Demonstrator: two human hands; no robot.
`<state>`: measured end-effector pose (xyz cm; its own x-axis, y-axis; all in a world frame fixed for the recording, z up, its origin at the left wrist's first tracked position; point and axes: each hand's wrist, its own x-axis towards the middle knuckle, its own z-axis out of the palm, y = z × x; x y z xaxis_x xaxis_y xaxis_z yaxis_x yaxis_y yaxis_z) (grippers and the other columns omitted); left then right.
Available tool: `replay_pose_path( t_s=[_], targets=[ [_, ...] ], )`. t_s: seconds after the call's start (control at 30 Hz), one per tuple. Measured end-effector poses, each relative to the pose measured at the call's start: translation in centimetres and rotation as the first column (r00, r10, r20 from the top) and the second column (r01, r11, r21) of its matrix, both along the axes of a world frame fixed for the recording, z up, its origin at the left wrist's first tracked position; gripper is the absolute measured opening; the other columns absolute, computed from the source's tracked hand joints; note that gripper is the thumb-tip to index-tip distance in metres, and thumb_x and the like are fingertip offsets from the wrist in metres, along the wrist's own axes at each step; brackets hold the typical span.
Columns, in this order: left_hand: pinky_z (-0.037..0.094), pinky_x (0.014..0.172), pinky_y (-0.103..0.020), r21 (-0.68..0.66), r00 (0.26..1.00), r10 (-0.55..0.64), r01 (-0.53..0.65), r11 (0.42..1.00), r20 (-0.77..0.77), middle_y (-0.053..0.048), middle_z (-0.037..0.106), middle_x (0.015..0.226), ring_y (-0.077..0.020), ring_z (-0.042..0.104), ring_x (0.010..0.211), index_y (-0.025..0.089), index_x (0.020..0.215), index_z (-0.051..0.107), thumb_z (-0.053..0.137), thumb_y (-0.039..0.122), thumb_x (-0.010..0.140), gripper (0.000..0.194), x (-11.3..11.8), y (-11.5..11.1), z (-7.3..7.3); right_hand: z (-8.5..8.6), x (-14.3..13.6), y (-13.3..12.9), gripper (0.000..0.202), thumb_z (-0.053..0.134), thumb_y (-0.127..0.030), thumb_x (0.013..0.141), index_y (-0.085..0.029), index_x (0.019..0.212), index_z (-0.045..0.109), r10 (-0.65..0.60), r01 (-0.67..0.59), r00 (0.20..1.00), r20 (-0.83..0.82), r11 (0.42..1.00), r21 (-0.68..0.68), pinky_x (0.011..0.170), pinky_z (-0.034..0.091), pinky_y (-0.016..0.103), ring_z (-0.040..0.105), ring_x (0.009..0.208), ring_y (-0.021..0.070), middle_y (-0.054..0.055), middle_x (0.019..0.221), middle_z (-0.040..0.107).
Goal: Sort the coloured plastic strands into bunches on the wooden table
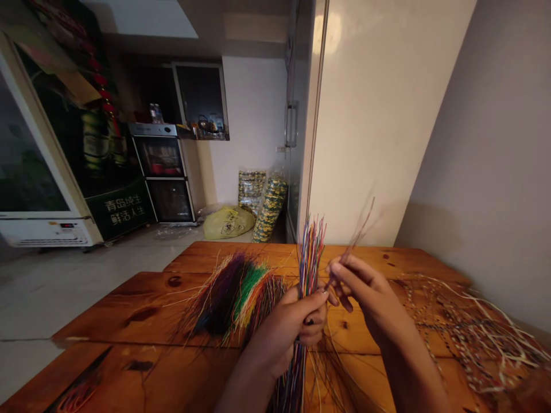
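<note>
My left hand (303, 315) is wrapped round an upright bundle of thin coloured wires (310, 258), whose tips fan out above the fist and whose lower ends hang below it. Just to the right, my right hand (359, 281) pinches a few dark reddish wires (359, 235) between thumb and fingers; their upper ends are smeared by motion. The fingertips of both hands are close together beside the bundle. Left of my left hand, a heap of sorted wires (241, 295) in purple, black, green, yellow and red lies on the wooden table (142, 298).
Tangled pale and speckled strands (477, 332) cover the table's right side. Loose wires (80, 396) lie at the front left. Behind the table are a tall white cabinet (370, 126), a yellow-green bag (229, 222), a patterned roll (270, 209) and a glass-door cabinet (166, 172).
</note>
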<state>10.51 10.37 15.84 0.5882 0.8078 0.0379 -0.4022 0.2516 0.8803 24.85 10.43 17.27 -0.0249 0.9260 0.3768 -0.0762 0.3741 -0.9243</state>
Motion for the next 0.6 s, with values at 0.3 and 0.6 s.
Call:
replay_pose_path(
  t_s=[0.3, 0.6],
  targets=[
    [0.008, 0.039, -0.019, 0.008, 1.000, -0.019, 0.019, 1.000, -0.003, 0.010, 0.027, 0.054, -0.0014, 0.015, 0.040, 0.012, 0.080, 0.053, 0.061, 0.036, 0.078, 0.025, 0.1, 0.2, -0.1, 0.3, 2.4, 0.2, 0.023, 0.061, -0.038, 0.082, -0.016, 0.074, 0.061, -0.277, 0.337, 0.893, -0.354, 0.934, 0.120, 0.043, 0.037, 0.015, 0.046, 0.050, 0.0050, -0.003, 0.066, 0.052],
    [0.008, 0.038, -0.017, -0.085, 0.979, 0.176, -0.167, 0.982, 0.107, 0.010, 0.029, 0.053, 0.0000, 0.015, 0.041, 0.012, 0.077, 0.052, 0.070, 0.035, 0.070, 0.030, 0.1, 0.7, 0.0, 1.0, 5.1, -0.3, 0.016, 0.064, -0.031, 0.080, -0.016, 0.075, 0.058, -0.382, 0.639, 0.610, -0.694, 0.755, 0.145, 0.042, 0.034, 0.015, 0.045, 0.060, 0.0059, -0.003, 0.075, 0.047]
  ],
)
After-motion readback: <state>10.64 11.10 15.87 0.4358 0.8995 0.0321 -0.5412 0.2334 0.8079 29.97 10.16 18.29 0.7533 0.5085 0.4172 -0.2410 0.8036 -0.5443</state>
